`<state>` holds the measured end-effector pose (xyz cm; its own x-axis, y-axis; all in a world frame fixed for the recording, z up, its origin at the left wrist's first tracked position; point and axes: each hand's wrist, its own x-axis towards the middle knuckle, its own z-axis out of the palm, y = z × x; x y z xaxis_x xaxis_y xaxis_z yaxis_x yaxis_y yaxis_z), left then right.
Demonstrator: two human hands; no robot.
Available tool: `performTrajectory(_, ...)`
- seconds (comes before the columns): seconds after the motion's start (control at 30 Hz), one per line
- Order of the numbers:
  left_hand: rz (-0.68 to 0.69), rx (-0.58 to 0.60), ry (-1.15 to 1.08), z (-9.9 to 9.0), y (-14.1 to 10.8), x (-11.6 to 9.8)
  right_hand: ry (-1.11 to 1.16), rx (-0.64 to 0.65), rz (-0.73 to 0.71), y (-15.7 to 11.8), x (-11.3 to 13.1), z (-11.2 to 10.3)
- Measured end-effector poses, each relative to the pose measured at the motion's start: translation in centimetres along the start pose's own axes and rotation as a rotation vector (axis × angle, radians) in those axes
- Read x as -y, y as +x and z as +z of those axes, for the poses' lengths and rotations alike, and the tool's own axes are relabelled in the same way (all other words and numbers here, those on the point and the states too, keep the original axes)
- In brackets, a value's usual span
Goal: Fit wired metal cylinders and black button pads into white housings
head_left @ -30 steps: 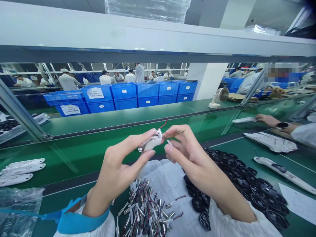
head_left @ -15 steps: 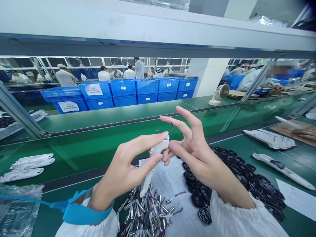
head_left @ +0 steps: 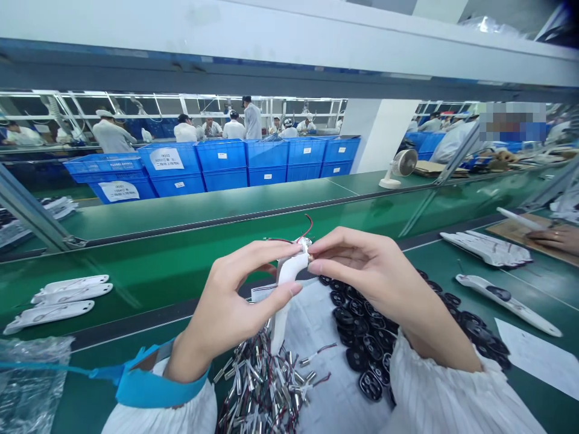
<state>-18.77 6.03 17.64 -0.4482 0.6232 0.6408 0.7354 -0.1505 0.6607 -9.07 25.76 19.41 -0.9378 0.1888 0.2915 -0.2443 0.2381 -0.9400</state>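
Observation:
My left hand (head_left: pixel 244 301) grips a curved white plastic housing (head_left: pixel 293 266) between thumb and fingers, its long end slanting down toward the table. A thin red and black wire (head_left: pixel 309 226) sticks up from its upper end. At that end the thumb and fingertips of my right hand (head_left: pixel 362 265) are pinched together against the housing's edge; what lies between them is mostly hidden. Below the housing spreads a heap of small silvery cylindrical parts with wires (head_left: pixel 266 386). Black oval plastic parts (head_left: pixel 371 346) lie in a pile under my right forearm.
White housings lie at the left (head_left: pixel 67 301) and right (head_left: pixel 486 248), with a single housing (head_left: pixel 509 304) nearer. Blue bins (head_left: pixel 224 163) and a small fan (head_left: pixel 400 166) stand beyond the green barrier (head_left: pixel 181 265). Another person's hand (head_left: pixel 554 238) is at far right. A blue strap cord (head_left: pixel 49 366) runs left.
My right hand's raised, spread fingers have come down and closed at the housing's upper end. My left hand keeps its grip on the housing. The view has shifted slightly.

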Motion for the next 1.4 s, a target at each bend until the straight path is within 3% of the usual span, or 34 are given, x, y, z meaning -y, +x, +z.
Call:
performTrajectory(0.37, -0.002, 0.010, 0.063, 0.3, 0.1, 1.0, 0.057, -0.057, 0.046, 0.6, -1.0, 0.6)
performTrajectory(0.5, 0.044, -0.011, 0.142, 0.0, 0.1, 1.3, 0.133, 0.011, 0.062, 1.6, -2.4, 0.5)
performTrajectory(0.57, 0.024, -0.020, 0.158, -0.2, 0.1, 1.3, -0.088, 0.048, 0.156, 2.3, -4.0, -0.2)
performTrajectory(0.67, -0.034, -0.035, 0.112, -0.4, 0.0, 1.2, -0.574, 0.044, 0.410, 3.1, -8.1, -1.8)
performTrajectory(0.8, -0.041, -0.074, 0.014, -0.6, 0.0, 0.8, -0.832, 0.087, 0.694, 3.7, -13.7, -3.0)
performTrajectory(0.9, -0.044, -0.101, -0.033, -0.8, -0.1, 0.6, -0.952, 0.090, 0.782, 3.9, -15.9, -2.9)
performTrajectory(1.13, -0.046, -0.111, -0.045, -0.9, -0.1, 0.7, -1.097, 0.071, 0.809, 4.2, -16.8, -2.5)
performTrajectory(1.4, -0.053, -0.081, 0.014, -1.1, -0.1, 1.0, -1.049, 0.039, 0.785, 3.8, -15.1, -2.0)
